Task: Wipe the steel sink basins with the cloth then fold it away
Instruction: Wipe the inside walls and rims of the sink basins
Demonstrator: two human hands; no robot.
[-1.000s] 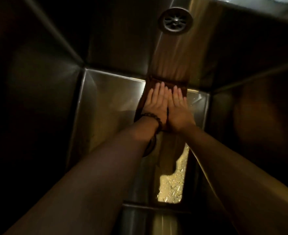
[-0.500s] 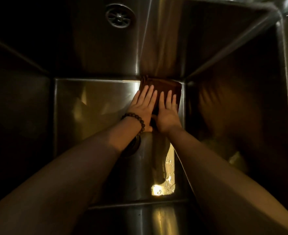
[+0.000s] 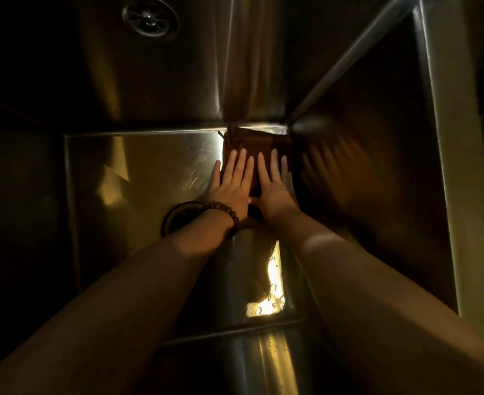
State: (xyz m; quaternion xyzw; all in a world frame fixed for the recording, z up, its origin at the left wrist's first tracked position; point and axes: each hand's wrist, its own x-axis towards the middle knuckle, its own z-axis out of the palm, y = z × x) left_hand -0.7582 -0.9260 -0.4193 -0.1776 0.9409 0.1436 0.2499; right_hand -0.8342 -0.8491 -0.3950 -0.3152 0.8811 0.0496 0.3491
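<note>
While the steel basin [image 3: 138, 166], a square-cornered box of brushed, reflective sheet metal, fills the frame, the wiping step is judged in hand. Just right of centre, the dark brown cloth [image 3: 252, 143], apparently folded, lies in the floor's far right corner. Left hand [image 3: 232, 186] and right hand [image 3: 273, 192] press it with flat, straight fingers, gripping nothing; the next move calls for sliding it toward the round drain [image 3: 175, 218].

This looks like a kitchen or scullery, seen from inside a deep steel sink basin [image 3: 138, 172] with square welded corners, a round floor drain [image 3: 178, 218] and a grated overflow [image 3: 150, 17] on the far wall.
</note>
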